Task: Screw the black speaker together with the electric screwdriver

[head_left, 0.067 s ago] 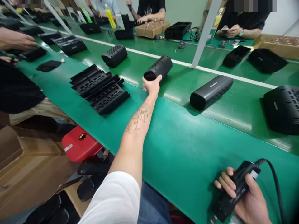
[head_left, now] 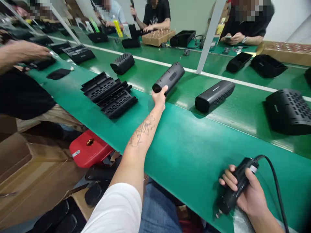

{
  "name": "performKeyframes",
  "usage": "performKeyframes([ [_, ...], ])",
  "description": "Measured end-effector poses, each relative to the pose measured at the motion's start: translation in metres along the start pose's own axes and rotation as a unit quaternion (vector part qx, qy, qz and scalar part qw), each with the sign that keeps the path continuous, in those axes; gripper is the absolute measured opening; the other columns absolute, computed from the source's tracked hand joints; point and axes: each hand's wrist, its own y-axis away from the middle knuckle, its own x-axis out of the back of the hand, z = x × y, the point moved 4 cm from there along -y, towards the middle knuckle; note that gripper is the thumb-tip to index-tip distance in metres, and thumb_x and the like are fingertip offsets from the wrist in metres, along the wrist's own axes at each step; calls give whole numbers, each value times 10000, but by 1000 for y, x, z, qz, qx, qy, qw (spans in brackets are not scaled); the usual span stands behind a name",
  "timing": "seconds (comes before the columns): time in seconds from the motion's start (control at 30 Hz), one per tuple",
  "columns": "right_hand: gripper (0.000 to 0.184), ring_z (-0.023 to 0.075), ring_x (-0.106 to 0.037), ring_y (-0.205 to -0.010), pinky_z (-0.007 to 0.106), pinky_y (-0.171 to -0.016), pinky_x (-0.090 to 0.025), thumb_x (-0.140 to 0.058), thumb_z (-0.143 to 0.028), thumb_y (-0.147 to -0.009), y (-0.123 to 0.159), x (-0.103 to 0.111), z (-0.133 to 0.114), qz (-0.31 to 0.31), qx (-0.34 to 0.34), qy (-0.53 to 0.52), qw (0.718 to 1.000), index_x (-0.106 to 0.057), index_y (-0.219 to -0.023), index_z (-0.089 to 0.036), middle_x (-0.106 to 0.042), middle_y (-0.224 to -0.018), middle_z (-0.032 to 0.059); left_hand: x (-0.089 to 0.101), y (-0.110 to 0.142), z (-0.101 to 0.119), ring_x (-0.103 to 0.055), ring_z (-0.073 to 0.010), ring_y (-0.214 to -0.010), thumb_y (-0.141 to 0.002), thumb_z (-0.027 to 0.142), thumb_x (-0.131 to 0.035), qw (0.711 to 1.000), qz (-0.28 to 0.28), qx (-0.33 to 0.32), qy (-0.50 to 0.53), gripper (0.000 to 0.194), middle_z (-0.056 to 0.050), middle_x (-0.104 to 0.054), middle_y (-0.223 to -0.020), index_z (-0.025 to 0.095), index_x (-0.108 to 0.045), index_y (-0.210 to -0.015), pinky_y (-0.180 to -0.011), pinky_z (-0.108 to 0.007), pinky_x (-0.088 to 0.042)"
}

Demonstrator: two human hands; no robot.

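My left hand (head_left: 159, 96) is stretched far out over the green belt (head_left: 189, 142) and grips the near end of a black cylindrical speaker shell (head_left: 169, 77) lying on it. My right hand (head_left: 247, 194) stays near the belt's front edge, fingers wrapped round a black corded electric screwdriver (head_left: 234, 187) with its tip pointing down-left. A second black speaker body (head_left: 214, 95) lies just right of the gripped one.
A stack of black ribbed housing panels (head_left: 109, 95) lies left of my arm. A large black housing (head_left: 289, 111) sits at the right. Another person's hand (head_left: 31, 51) works at far left; people sit across the belt. A red stool (head_left: 88, 149) and cardboard boxes (head_left: 29, 181) stand below.
The view has shifted slightly; my left hand keeps its hold on the speaker shell's end, and my right hand with the screwdriver has moved a little left.
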Motion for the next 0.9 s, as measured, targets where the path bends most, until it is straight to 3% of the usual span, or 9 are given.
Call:
performKeyframes([
  [0.17,546,45,-411,-523,237,-535,-517,-927,-551,-700,17,-18,-14,-114,19,-26,993,-610,-972,-200,-426,-664,-71,57,145,6,-743,-162,-1041,-798,328,-888,979,-142,93,113,390,-27,-761,-1104,194,-702,-1113,-1002,-375,-643],
  [0.3,562,42,-314,-472,246,-457,-472,-905,-569,-642,79,-24,-23,-177,75,-47,980,-592,-959,-226,-398,-652,-84,91,267,-2,-760,-212,-1011,-848,377,-802,947,-240,184,111,362,-71,-786,-1077,159,-721,-1126,-1059,-501,-641],
  [0.4,456,56,-230,-385,262,-359,-381,-832,-562,-655,142,-6,-36,-231,158,-32,959,-572,-875,-258,-360,-570,-87,99,346,-18,-773,-239,-957,-861,403,-780,916,-293,266,60,373,-95,-791,-1058,151,-718,-1129,-1004,-529,-670],
  [0.5,444,84,-184,-302,276,-295,-289,-750,-639,-614,202,33,-64,-253,290,16,923,-595,-821,-278,-284,-454,-90,100,405,-38,-767,-228,-882,-845,414,-796,882,-331,333,-41,373,-74,-755,-932,157,-704,-1099,-918,-491,-707],
  [0.53,474,100,-193,-286,290,-287,-286,-714,-681,-590,219,49,-77,-212,340,40,915,-609,-818,-278,-273,-429,-87,99,421,-44,-763,-221,-856,-833,419,-808,869,-345,347,-73,382,-63,-738,-895,157,-700,-1089,-887,-472,-715],
  [0.6,507,147,-274,-281,335,-293,-327,-635,-708,-578,248,80,-105,-62,433,83,895,-624,-821,-263,-326,-419,-60,96,447,-52,-758,-214,-802,-810,439,-829,845,-372,365,-122,414,-50,-716,-847,153,-693,-1076,-817,-439,-723],
  [0.7,408,204,-461,-368,377,-364,-443,-567,-574,-668,280,110,-143,142,543,97,822,-637,-873,-228,-492,-504,-2,92,474,-59,-755,-209,-709,-782,463,-859,815,-413,369,-168,474,-40,-710,-814,141,-676,-1078,-724,-402,-715],
  [0.83,266,155,-497,-440,285,-426,-455,-497,-426,-865,287,124,-189,253,659,75,704,-641,-949,-218,-516,-560,-24,89,486,-56,-748,-225,-581,-749,572,-912,776,-477,337,-239,655,-64,-758,-827,140,-645,-1162,-569,-348,-659],
  [0.9,215,129,-482,-462,237,-426,-410,-489,-371,-945,276,130,-210,282,678,78,674,-629,-908,-213,-498,-560,-33,89,485,-52,-739,-250,-528,-787,720,-841,741,-528,280,-307,779,-76,-766,-769,140,-614,-1254,-485,-319,-598],
])
